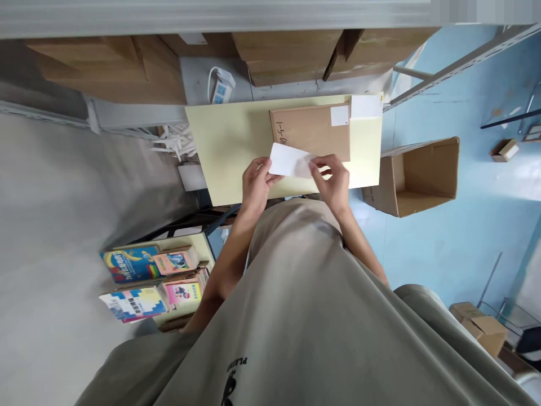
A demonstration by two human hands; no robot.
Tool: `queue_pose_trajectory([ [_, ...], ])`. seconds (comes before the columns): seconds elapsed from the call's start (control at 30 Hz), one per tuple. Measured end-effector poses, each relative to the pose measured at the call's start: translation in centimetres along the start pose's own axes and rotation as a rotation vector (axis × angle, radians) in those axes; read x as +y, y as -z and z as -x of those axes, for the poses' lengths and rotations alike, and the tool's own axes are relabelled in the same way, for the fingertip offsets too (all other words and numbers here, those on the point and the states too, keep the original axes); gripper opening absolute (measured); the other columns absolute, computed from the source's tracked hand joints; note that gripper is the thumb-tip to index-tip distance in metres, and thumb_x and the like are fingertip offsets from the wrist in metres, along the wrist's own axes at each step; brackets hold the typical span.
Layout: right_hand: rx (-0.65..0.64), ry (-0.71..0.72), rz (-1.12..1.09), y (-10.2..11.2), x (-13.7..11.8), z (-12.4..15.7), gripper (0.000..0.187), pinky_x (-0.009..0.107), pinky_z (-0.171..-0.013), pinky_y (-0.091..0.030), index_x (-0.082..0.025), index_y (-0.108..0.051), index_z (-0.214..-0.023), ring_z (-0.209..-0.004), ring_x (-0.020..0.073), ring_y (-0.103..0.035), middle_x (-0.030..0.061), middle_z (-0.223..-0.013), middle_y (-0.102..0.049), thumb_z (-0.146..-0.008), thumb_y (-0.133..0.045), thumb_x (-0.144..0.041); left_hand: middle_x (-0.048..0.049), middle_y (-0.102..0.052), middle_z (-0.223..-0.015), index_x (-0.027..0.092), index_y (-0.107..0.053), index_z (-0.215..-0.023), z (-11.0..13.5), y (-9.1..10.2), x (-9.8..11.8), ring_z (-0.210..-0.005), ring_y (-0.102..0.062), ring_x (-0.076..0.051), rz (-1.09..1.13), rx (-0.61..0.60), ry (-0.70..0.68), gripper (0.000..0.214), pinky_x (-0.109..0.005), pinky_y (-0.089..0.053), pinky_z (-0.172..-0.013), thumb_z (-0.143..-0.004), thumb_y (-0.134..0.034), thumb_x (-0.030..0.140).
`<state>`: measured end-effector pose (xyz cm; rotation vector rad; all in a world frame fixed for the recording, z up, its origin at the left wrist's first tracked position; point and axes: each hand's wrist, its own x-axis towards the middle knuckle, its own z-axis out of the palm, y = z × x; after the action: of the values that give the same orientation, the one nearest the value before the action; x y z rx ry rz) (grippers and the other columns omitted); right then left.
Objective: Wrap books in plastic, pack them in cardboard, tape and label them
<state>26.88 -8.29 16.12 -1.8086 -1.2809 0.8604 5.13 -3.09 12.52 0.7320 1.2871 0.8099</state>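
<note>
Between my two hands is a blank white slip of paper (291, 160), held above the near edge of a pale yellow board (230, 141). My left hand (256, 183) pinches its left end between thumb and fingers. At the opposite end, my right hand (333, 179) grips the right corner with its fingertips. Just beyond the slip lies a flat brown cardboard package (313, 129) with handwritten black digits, partly covered by the slip. A small white label (340, 115) sits on the package's upper right corner.
More white paper (366, 106) lies at the board's far right. Cardboard boxes (291, 56) and a power strip (222, 87) stand behind. An open carton (426, 175) is on the right. Colourful books (135, 265) fill a lower-left stand, and a metal shelf beam (211, 17) crosses overhead.
</note>
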Motion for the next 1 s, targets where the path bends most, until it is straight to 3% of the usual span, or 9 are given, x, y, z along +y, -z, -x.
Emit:
queue_pose_trajectory([
  [0.13, 0.014, -0.144, -0.056, 3.3, 4.0, -1.6, 0.044, 0.038, -0.082, -0.066, -0.027, -0.085, -0.105, -0.095, 0.0230, -0.080, 0.0081, -0.109, -0.088, -0.107, -0.078, -0.070, -0.0082, -0.089, -0.118, 0.029, -0.063, -0.111, -0.3, -1.5, -0.6, -0.119, -0.090, -0.029, -0.024, 0.020, -0.007, 0.070, -0.037, -0.074, -0.093, -0.092, -0.084, 0.092],
  [0.37, -0.077, -0.266, -0.148, 4.6, 7.5, -1.8, 0.041, 0.040, -0.086, -0.066, -0.025, -0.081, -0.099, -0.095, 0.0239, -0.080, 0.0086, -0.105, -0.089, -0.105, -0.076, -0.066, -0.0088, -0.087, -0.120, 0.030, -0.065, -0.114, -0.2, -5.5, -1.7, -0.116, -0.088, -0.029, -0.074, 0.068, 0.019, 0.073, -0.038, -0.073, -0.091, -0.090, -0.079, 0.097],
  [0.47, -0.097, -0.231, -0.146, 5.4, 8.1, -2.4, 0.039, 0.037, -0.082, -0.065, -0.026, -0.078, -0.099, -0.097, 0.0230, -0.080, 0.0072, -0.103, -0.087, -0.107, -0.072, -0.064, -0.0065, -0.083, -0.114, 0.030, -0.066, -0.115, -0.3, -6.7, -2.3, -0.110, -0.086, -0.026, -0.160, 0.097, -0.009, 0.073, -0.036, -0.072, -0.087, -0.092, -0.074, 0.099],
  [0.6, -0.128, -0.101, -0.110, 6.5, 9.0, -3.9, 0.038, 0.037, -0.082, -0.065, -0.029, -0.074, -0.099, -0.095, 0.0223, -0.078, 0.0053, -0.105, -0.084, -0.110, -0.071, -0.065, -0.0037, -0.078, -0.100, 0.030, -0.066, -0.109, -1.3, -7.4, -3.7, -0.103, -0.081, -0.024, -0.248, 0.168, -0.051, 0.070, -0.034, -0.069, -0.080, -0.089, -0.079, 0.096],
  [0.73, -0.134, -0.049, -0.109, 6.5, 10.2, -6.1, 0.041, 0.039, -0.085, -0.067, -0.028, -0.074, -0.101, -0.092, 0.0216, -0.076, 0.0059, -0.108, -0.083, -0.111, -0.073, -0.068, -0.0040, -0.078, -0.096, 0.029, -0.067, -0.102, -3.7, -7.3, -4.1, -0.101, -0.081, -0.025, -0.270, 0.158, -0.083, 0.064, -0.036, -0.069, -0.085, -0.090, -0.085, 0.089],
  [1.0, -0.133, -0.106, -0.089, 4.1, 13.0, -10.9, 0.050, 0.043, -0.093, -0.067, -0.029, -0.074, -0.094, -0.092, 0.0234, -0.076, 0.0063, -0.100, -0.083, -0.106, -0.082, -0.076, -0.0073, -0.085, -0.102, 0.027, -0.075, -0.095, -9.6, -7.4, -2.3, -0.109, -0.083, -0.028, -0.355, 0.169, -0.208, 0.042, -0.038, -0.069, -0.097, -0.084, -0.100, 0.059],
])
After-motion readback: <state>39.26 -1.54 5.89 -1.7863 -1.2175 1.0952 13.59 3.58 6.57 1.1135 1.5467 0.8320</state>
